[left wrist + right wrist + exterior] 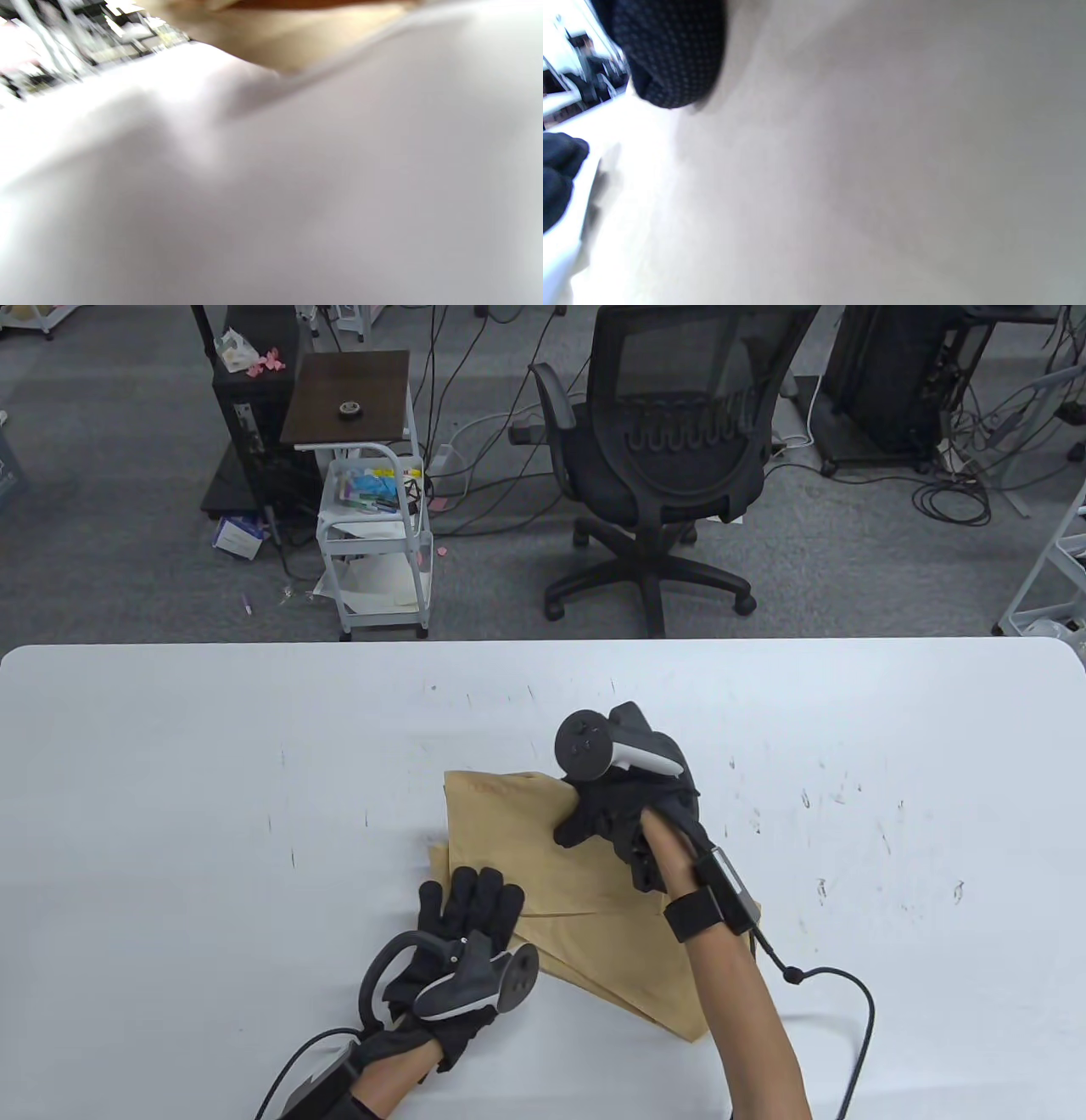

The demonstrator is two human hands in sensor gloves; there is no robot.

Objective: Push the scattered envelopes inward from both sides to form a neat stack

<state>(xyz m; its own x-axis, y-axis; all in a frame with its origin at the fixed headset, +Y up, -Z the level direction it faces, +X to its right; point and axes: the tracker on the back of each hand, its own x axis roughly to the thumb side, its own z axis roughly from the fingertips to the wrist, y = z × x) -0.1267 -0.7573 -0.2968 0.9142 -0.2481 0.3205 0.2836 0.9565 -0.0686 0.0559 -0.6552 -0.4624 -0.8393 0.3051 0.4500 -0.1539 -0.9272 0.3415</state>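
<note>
**A:** Nearest the camera, what was the left hand doing?

**B:** It lay flat with fingers spread, fingertips on the near-left edge of the envelopes. It pressed them and gripped nothing.

**A:** And the envelopes themselves?

**B:** Brown ones, overlapping mid-table, fanned at different angles, one corner trailing toward the near edge. Not square yet, I'd judge.

**A:** The right hand?

**B:** Just beyond, on the pile's far-right part, fingers curled down onto the paper. Whether it pinched an edge or only pressed, I couldn't tell; the right wrist view showed only blurred fingertips.

**A:** How should the push go?

**B:** I'd keep both palms low against opposite edges and slide inward evenly, so the sheets rotate into line and don't buckle.

**A:** Any containers?

**B:** Farther back, a white cart held papers and small packets on its shelves, with a tape roll on its dark top.
</note>
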